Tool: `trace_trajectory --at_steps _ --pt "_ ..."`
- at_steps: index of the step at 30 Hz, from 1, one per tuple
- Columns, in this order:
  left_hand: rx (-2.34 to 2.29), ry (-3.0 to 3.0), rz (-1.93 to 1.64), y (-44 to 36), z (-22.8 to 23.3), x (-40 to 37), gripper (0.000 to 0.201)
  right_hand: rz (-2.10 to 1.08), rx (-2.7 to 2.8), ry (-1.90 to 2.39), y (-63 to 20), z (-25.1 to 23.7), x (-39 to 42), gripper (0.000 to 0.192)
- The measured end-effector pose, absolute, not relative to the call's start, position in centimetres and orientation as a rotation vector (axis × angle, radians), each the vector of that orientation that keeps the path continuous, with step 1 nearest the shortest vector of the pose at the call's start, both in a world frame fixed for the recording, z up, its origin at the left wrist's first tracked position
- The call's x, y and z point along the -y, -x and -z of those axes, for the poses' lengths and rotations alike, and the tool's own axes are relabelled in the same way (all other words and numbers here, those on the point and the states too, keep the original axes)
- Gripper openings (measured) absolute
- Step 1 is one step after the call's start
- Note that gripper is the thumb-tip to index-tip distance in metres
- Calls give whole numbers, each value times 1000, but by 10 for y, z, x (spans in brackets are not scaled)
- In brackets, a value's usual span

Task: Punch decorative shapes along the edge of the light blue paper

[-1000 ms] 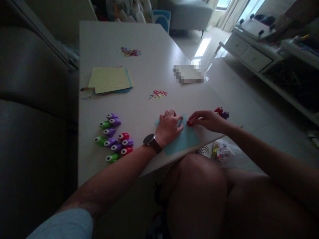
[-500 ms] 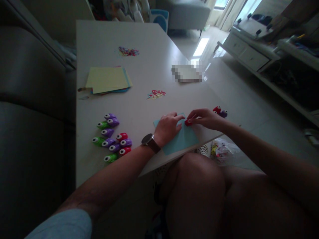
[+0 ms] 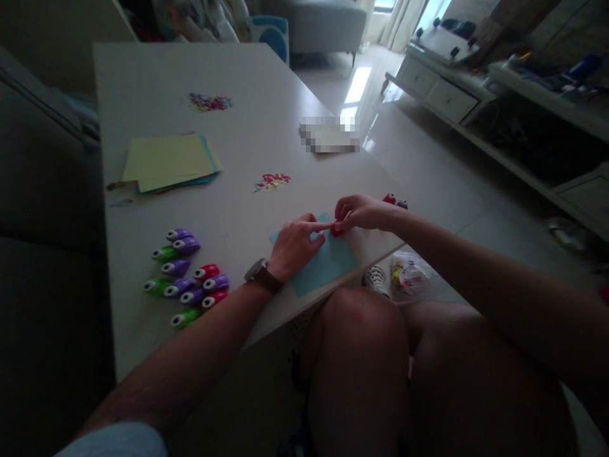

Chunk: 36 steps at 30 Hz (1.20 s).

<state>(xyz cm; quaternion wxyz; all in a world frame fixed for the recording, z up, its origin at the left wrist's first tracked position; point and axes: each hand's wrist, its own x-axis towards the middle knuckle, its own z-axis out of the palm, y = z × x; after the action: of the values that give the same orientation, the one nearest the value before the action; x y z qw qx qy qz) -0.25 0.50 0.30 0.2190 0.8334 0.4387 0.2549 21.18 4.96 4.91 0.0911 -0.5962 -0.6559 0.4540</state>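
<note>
A light blue sheet of paper (image 3: 328,260) lies at the table's front edge. Resting on its left part is my left hand (image 3: 297,242), index finger stretched out to the red paper punch (image 3: 337,229) and thumb apart. My right hand (image 3: 359,212) grips this small punch at the paper's far right edge, its fingers partly hiding it. A watch is on my left wrist. To the left stand several green, purple and red paper punches (image 3: 183,261) in a loose group. Beyond my right wrist are a red punch (image 3: 389,198) and a purple one, partly hidden by my arm.
A stack of coloured paper (image 3: 166,160) lies at the table's left. Small paper cut-outs form one pile (image 3: 273,182) mid-table and another pile (image 3: 209,102) farther back. A blurred-out flat item (image 3: 330,136) is near the right edge. A plastic bag (image 3: 412,273) sits on the floor.
My left index finger has straightened and now reaches the red punch. My right hand has turned slightly over the punch, still gripping it. The whole view has shifted, moving the table leftward.
</note>
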Motion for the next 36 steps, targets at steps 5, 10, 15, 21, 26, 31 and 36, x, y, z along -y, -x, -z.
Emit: trace_trajectory --at_steps 5,10,15,21,26,31,36 --pt "-1215 -2287 -734 3 -2 -6 40 -1287 1990 1840 -208 -51 -49 24" --pt "-1254 -2352 -638 2 -5 -4 39 -1245 2010 1862 -206 -52 -50 22" --pt "-1256 -2416 -585 0 -8 -3 34 -1265 2015 1890 -204 -53 -52 20" --pt "-1248 -2442 -580 0 -7 -3 32 -1229 2012 1950 -197 -58 -49 23" --pt "-1245 -2367 -657 2 -4 -4 37 -1319 1990 1791 -205 -61 -37 14" --pt "-1268 -2277 -699 2 -3 -3 40 -1209 1953 1759 -224 -64 -30 18" --pt "-1275 -2266 -692 1 -3 -3 37 -899 2088 1758 -231 -60 -28 23"
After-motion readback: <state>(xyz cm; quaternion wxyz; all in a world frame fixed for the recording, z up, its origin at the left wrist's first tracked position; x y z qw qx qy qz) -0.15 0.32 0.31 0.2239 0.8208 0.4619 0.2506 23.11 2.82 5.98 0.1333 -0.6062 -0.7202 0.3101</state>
